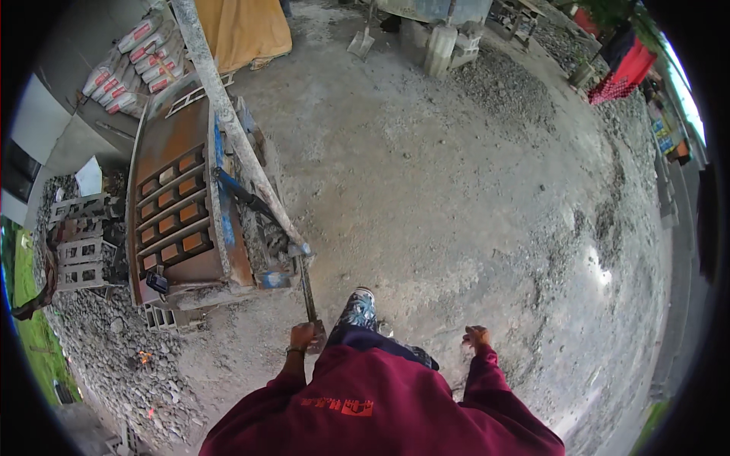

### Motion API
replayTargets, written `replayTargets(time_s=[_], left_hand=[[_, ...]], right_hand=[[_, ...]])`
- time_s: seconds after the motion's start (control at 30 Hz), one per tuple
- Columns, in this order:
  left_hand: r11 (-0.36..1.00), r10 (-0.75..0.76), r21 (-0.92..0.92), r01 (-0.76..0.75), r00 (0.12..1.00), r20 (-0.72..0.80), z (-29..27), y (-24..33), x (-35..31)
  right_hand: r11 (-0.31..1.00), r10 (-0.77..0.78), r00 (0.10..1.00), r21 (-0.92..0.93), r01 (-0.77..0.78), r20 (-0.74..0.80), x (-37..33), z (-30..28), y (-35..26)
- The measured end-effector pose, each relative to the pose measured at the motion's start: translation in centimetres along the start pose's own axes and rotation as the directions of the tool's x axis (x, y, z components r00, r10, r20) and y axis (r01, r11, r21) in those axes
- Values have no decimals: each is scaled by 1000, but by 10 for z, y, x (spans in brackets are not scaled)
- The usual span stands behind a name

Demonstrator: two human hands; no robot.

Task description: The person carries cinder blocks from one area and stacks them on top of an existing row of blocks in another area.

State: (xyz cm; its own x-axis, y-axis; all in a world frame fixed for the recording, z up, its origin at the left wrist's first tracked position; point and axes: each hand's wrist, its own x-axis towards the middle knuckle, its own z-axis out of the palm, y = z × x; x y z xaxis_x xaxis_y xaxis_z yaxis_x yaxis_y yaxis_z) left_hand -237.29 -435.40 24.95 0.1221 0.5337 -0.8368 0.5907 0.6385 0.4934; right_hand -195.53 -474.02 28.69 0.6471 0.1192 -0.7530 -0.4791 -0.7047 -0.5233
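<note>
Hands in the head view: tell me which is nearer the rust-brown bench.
The left hand, the one with a dark band at its wrist: it is nearer the rust-brown bench, while the right hand is much farther right.

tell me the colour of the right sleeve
The right sleeve is deep maroon, seen best in the head view.

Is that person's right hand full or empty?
It looks empty: the right hand hangs above the grey ground, loosely curled, and nothing shows in it.

gritty grey floor | grey wall | dark panel, perhaps window
</note>
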Motion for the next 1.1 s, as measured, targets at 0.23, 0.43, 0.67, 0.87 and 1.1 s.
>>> replayTargets(time_s=[0.23, 0.43, 0.67, 0.87, 1.1], left_hand=[[969, -239, -80, 235, 970, -47, 46, 99, 102], [953, 79, 273, -134, 976, 201, 65, 273, 217], [955, 243, -146, -259, 963, -118, 101, 594, 317], [938, 316, 170, -302, 947, -60, 94, 730, 460], [606, 312, 741, -290, 943, 114, 97, 910, 495]], right_hand=[[863, -493, 868, -94, 496, 59, 234, 19, -326], [936, -269, 877, -106, 336, 398, 254, 112, -505], [910, 284, 906, -385, -153, 313, 339, 127, -566], [896, 334, 867, -411, -171, 368, 466, 150, -689], [384, -111, 864, -781, 493, 491, 704, 213, -956]])
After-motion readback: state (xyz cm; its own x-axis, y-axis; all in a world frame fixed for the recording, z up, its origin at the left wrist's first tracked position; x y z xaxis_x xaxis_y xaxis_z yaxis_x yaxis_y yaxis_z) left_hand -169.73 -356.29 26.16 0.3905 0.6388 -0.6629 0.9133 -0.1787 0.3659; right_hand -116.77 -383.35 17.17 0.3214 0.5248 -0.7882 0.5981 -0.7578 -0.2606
